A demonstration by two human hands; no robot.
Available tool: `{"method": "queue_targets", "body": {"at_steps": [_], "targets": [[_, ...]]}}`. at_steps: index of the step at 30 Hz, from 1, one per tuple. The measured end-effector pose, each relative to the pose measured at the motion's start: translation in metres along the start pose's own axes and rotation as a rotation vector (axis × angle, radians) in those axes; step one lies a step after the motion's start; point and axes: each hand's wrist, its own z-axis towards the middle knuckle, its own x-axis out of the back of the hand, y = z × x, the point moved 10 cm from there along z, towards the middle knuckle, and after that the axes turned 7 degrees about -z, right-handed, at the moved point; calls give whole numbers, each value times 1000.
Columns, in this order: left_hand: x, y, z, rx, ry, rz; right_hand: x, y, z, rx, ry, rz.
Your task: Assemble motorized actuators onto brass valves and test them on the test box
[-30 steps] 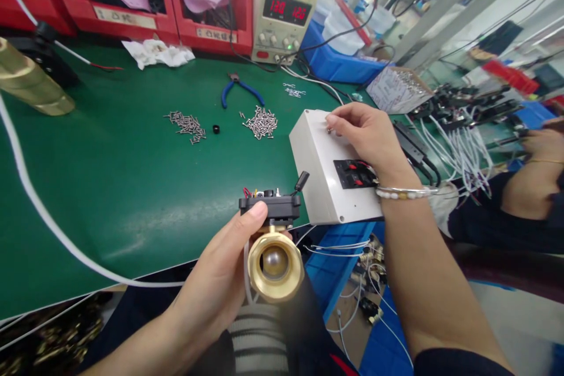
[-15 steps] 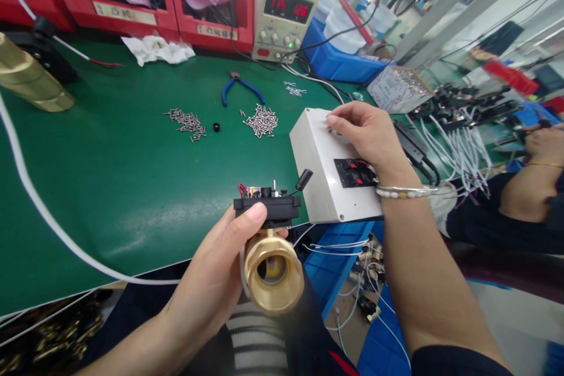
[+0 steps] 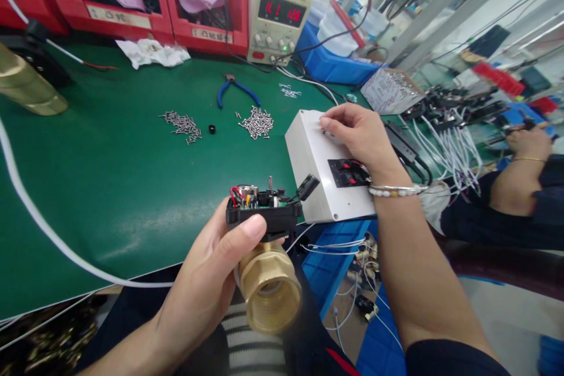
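Note:
My left hand (image 3: pixel 215 258) is closed around a brass ball valve (image 3: pixel 271 288) with a black actuator housing (image 3: pixel 264 218) on top. The housing is uncovered, and its circuit board and red wires show. The valve's threaded mouth tilts down toward me. My right hand (image 3: pixel 356 135) rests at a white control box (image 3: pixel 315 150), its thumb and forefinger pinched on a small metal toggle switch (image 3: pixel 324 130), mostly hidden by the fingers. A black terminal block (image 3: pixel 343 173) with red tabs sits on the box below that hand.
Two screw piles, one on the left (image 3: pixel 181 124) and one on the right (image 3: pixel 257 123), lie on the green table (image 3: pixel 132 188). Blue-handled pliers (image 3: pixel 238 89) lie behind them. A power supply (image 3: pixel 277 17) stands at the back, beside red bins (image 3: pixel 207 35). A co-worker's hand (image 3: pixel 531 141) is at far right.
My left hand has tipped the valve so its mouth points lower and the circuit board shows more. My right hand keeps its pinch at the box. The view has shifted slightly.

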Motion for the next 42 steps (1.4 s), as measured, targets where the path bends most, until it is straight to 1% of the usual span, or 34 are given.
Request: {"method": "queue_targets", "body": {"at_steps": [4,8,10,13,15,17,21,23,27,32,38,42], "targets": [[-2,2,1,-61,-1,11,1,-2,-1,5,3,-19],[0,7,1,-120,19,10,0,-2,0,0,4,-19],[1,7,3,-128,3,17,0,-1,0,-4,2,-22],[-1,6,4,-117,-58,47,0,0,0,-22,3,-26],[0,6,4,-115,-59,47,0,0,0,-31,0,-27],[3,4,4,-88,-21,14,0,-1,-1,-34,-2,-37],[11,-10,4,65,81,-62,0,-4,-1,-34,5,-67],[16,-12,5,98,120,-72,1,-4,-1,-39,12,-64],[17,-10,9,83,106,-93,1,-2,-1,-59,11,-55],[24,-11,4,92,193,-54,1,-1,-2,-70,9,-76],[21,-13,2,115,176,-30,-1,-2,-2,-81,1,-88],[20,-10,2,96,159,-24,0,-2,-3,-82,-1,-94]]}}
